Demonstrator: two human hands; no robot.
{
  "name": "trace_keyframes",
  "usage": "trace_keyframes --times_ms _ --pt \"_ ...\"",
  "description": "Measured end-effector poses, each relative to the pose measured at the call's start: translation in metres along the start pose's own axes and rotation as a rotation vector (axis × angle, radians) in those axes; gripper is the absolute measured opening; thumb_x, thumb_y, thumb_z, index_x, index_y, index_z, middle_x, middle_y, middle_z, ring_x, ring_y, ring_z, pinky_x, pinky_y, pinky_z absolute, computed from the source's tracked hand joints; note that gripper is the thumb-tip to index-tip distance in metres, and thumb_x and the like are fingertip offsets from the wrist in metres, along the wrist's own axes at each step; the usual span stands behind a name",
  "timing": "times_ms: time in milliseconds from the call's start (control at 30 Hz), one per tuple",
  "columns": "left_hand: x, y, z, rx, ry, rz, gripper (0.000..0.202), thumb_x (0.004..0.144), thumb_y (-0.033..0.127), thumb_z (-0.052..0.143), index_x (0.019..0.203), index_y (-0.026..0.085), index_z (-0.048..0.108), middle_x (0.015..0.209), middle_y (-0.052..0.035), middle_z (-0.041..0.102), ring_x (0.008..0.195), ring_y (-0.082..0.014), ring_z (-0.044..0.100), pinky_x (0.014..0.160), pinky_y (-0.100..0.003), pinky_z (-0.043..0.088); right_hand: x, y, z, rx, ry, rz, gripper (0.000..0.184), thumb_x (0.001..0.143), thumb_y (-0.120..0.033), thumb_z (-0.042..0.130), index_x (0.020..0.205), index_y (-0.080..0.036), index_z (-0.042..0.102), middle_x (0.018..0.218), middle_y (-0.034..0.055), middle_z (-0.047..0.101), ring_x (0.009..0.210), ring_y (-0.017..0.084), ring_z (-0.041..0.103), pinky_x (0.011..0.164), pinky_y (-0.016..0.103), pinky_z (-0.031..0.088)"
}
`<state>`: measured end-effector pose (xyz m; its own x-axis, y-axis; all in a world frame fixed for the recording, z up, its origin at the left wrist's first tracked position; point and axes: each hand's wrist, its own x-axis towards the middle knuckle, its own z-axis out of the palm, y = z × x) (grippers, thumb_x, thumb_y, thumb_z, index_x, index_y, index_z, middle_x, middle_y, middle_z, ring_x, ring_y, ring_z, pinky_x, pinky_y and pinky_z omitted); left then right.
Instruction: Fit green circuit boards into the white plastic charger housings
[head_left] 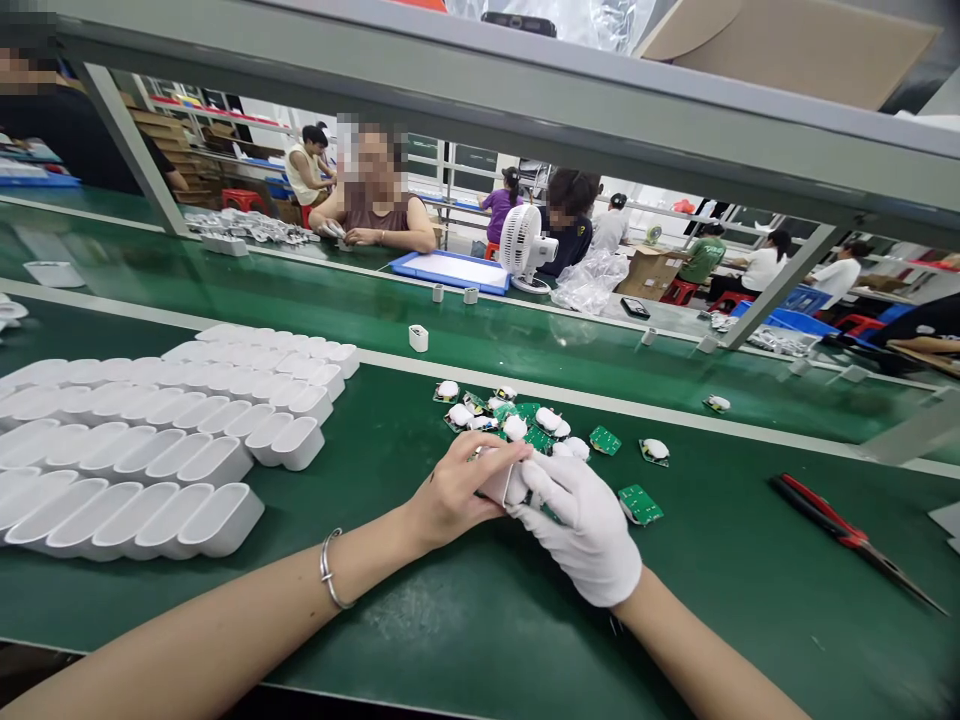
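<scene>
A long factory hall stretches behind a green table where I sit, with other people working at benches across the belt. My left hand, bare, with a bracelet at the wrist, and my right hand, in a white glove, meet at the table's middle. Both are closed around one small white housing, pinched between their fingertips; it sits directly between them, its long axis running roughly left to right, slightly nearer my left hand. Just beyond my fingers, touching distance away, lies a loose pile of green circuit boards with white domed parts. Rows of empty white shells stand well to my left, open sides up. Red-handled pliers lie well to my right. A small white fan stands across the belt. My fingers hide most of the housing, so I cannot tell whether a board is already seated inside it.
</scene>
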<state>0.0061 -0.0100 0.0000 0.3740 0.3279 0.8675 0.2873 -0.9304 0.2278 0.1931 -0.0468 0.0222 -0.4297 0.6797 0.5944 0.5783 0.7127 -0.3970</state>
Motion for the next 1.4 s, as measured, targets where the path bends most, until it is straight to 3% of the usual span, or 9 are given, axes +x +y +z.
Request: trace_keyframes --times_ms 200,300,400,533,667,767,1000,1233,1400 --pt "0.0 0.005 0.001 -0.101 0.024 -0.05 0.069 0.077 0.026 0.071 0.139 0.023 0.039 0.115 -0.0114 0.065 0.108 -0.0221 0.06 0.094 -0.034 0.052 -0.005 -0.012 0.002 0.476 0.165 0.263 0.052 0.081 -0.04 0.065 0.129 -0.029 0.049 0.138 0.0114 0.045 0.105 0.025 0.058 0.085 0.041 0.052" --pt "0.001 0.012 0.0 -0.178 -0.023 -0.008 0.073 0.076 0.027 0.071 0.14 0.023 0.037 0.12 -0.0117 0.064 0.114 -0.0226 0.059 0.1 -0.034 0.049 -0.004 -0.014 0.001 0.855 0.126 0.449 0.065 0.079 -0.051 0.065 0.135 -0.026 0.042 0.124 0.0118 0.057 0.101 0.025 0.061 0.084 0.039 0.052" --pt "-0.002 0.02 0.001 -0.257 -0.105 -0.025 0.077 0.075 0.028 0.072 0.141 0.023 0.033 0.125 -0.0133 0.061 0.121 -0.0239 0.054 0.104 -0.036 0.045 0.001 -0.017 0.0 0.959 -0.086 0.509 0.049 0.076 -0.05 0.069 0.114 -0.021 0.061 0.093 0.0047 0.068 0.082 0.02 0.064 0.078 0.034 0.053" --pt "-0.007 0.023 0.005 -0.349 -0.153 -0.372 0.078 0.071 0.038 0.075 0.139 0.024 0.039 0.139 -0.0147 0.048 0.129 -0.0308 0.045 0.106 -0.045 0.042 0.004 -0.017 0.005 0.982 0.025 0.582 0.044 0.075 -0.046 0.071 0.109 -0.021 0.063 0.097 0.0057 0.069 0.09 0.022 0.064 0.081 0.036 0.053" --pt "-0.002 0.021 0.008 -0.613 -0.139 -0.828 0.059 0.071 0.038 0.075 0.125 0.022 0.057 0.124 -0.0116 0.062 0.111 -0.0285 0.06 0.096 -0.041 0.05 0.002 -0.006 0.013 0.985 0.172 0.596 0.049 0.069 -0.045 0.076 0.109 -0.022 0.06 0.105 0.0094 0.068 0.1 0.025 0.064 0.087 0.041 0.052" --pt "0.004 0.022 0.009 -0.749 -0.093 -0.963 0.06 0.062 0.033 0.082 0.117 0.018 0.063 0.117 -0.0112 0.066 0.104 -0.0272 0.064 0.092 -0.037 0.052 -0.001 0.0 0.016 0.965 0.216 0.61 0.049 0.064 -0.044 0.08 0.103 -0.023 0.061 0.1 0.0093 0.069 0.095 0.026 0.066 0.081 0.039 0.056" --pt "0.01 0.029 0.003 -0.865 -0.146 -0.907 0.04 0.069 0.032 0.076 0.105 0.016 0.071 0.093 -0.0064 0.071 0.087 -0.0215 0.063 0.081 -0.03 0.052 -0.004 0.0 0.008 0.913 0.166 0.556 0.046 0.065 -0.045 0.078 0.101 -0.022 0.06 0.094 0.0086 0.07 0.086 0.023 0.067 0.078 0.038 0.055" --pt "0.009 0.019 0.003 -0.852 -0.155 -0.929 0.029 0.068 0.033 0.076 0.089 0.013 0.073 0.082 -0.005 0.068 0.074 -0.0162 0.057 0.069 -0.025 0.048 -0.008 0.006 -0.001 0.862 0.019 0.567 0.06 0.075 -0.041 0.072 0.128 -0.023 0.051 0.119 0.0112 0.063 0.103 0.025 0.063 0.091 0.041 0.05" --pt "0.008 0.021 0.003 -0.85 -0.176 -0.895 0.031 0.068 0.033 0.075 0.091 0.012 0.071 0.08 -0.0045 0.065 0.072 -0.0145 0.052 0.068 -0.024 0.044 -0.004 0.003 0.003 0.769 0.038 0.633 0.053 0.071 -0.044 0.074 0.116 -0.019 0.062 0.105 0.0108 0.069 0.094 0.026 0.066 0.086 0.04 0.052"
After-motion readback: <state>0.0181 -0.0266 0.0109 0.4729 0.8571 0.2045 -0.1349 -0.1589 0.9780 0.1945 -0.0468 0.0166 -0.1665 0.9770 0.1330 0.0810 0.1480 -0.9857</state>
